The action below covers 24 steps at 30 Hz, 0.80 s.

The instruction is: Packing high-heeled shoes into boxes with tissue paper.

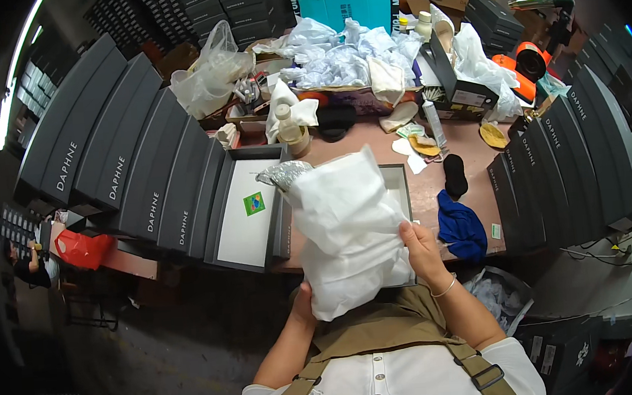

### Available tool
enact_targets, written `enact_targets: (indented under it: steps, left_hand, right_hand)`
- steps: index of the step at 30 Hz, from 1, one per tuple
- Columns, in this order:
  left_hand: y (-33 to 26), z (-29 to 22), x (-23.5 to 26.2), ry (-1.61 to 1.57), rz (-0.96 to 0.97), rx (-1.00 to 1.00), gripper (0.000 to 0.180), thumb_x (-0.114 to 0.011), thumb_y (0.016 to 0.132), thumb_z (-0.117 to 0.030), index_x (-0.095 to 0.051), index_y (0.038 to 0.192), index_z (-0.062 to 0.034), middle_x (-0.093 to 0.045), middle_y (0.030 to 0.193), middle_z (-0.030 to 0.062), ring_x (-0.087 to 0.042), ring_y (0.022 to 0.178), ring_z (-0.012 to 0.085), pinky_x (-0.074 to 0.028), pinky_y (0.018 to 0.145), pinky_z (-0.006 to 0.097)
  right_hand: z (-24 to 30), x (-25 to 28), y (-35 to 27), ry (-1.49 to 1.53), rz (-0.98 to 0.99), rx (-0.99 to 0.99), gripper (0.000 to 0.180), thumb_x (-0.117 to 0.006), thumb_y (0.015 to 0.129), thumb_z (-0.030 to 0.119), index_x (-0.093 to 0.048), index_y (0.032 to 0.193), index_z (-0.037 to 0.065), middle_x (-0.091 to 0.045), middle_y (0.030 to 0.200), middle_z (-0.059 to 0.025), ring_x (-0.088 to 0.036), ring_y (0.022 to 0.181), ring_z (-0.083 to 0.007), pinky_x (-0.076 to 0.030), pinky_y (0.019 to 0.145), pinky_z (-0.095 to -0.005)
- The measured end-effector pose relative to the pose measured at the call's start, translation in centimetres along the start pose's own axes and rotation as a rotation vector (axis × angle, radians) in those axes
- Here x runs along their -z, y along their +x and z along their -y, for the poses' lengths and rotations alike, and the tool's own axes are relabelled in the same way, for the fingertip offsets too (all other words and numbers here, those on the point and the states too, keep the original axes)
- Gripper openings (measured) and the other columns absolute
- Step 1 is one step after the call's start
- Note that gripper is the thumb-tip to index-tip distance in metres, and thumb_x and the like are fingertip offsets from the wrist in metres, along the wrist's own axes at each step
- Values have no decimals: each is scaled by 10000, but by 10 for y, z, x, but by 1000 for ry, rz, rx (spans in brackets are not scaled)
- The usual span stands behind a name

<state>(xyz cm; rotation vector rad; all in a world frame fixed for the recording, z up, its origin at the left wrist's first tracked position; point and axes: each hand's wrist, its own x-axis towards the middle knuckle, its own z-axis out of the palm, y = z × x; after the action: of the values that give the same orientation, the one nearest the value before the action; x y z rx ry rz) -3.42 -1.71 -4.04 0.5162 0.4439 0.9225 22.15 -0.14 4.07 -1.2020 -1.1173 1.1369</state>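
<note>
Desk [478,185] lies ahead of your fingers [408,233], left hand [303,304] and right hand [424,252] both part-closed on a white bundle [348,228], presumably supporting its two sides.

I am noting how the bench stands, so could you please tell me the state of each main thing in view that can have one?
White bundle, creased, gripped by left hand and right hand
Silver piece, partly covered by the bundle
Box with green label, open
Dark boxes at left, apparently closed
Blue cloth, crumpled
White tissue paper, crumpled and heaped
Clear bottle, upright
</note>
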Motion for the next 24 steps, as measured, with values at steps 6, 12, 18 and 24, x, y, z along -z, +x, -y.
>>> enact_targets:
  steps: [6, 12, 18, 24]
  left_hand:
    - [20, -20, -36, 61, -69, -56, 1084, -723, 689, -628, -243, 1462, -39, -392, 1431, 126, -429, 1284, 285, -371, 1066, 400]
    - [20, -78, -13, 575, 223, 385, 1017, -877, 546, -169, -368, 1411, -7, -512, 1322, 87, -489, 1205, 200, -367, 1035, 329]
    - [26, -116, -42, 945, 79, 325, 525, -719, 761, -9, -546, 1256, 12, -633, 1108, 63, -586, 1007, 139, -466, 918, 301]
    - [49, -154, -55, 1742, -398, -838, 200, -640, 734, 18, -634, 933, 40, -594, 1082, 166, -572, 1024, 299, -486, 859, 397]
  right_hand:
    - [1, -3, -9, -1024, 1047, 340, 278, -622, 864, 290, -665, 913, 20, -644, 789, -126, -639, 754, -311, -496, 676, -422]
    - [72, 63, 38, 69, 463, 132, 885, -809, 717, 363, -384, 1415, 25, -565, 1264, -158, -488, 1228, -214, -382, 1017, -339]
    - [65, 101, 29, -194, 389, -30, 485, -769, 737, 137, -540, 1144, 6, -635, 1048, -88, -625, 924, -152, -494, 827, -284]
    - [35, 116, -13, 43, -348, 36, 448, -759, 754, 72, -518, 1130, 40, -615, 1117, -122, -587, 1009, -160, -484, 886, -315]
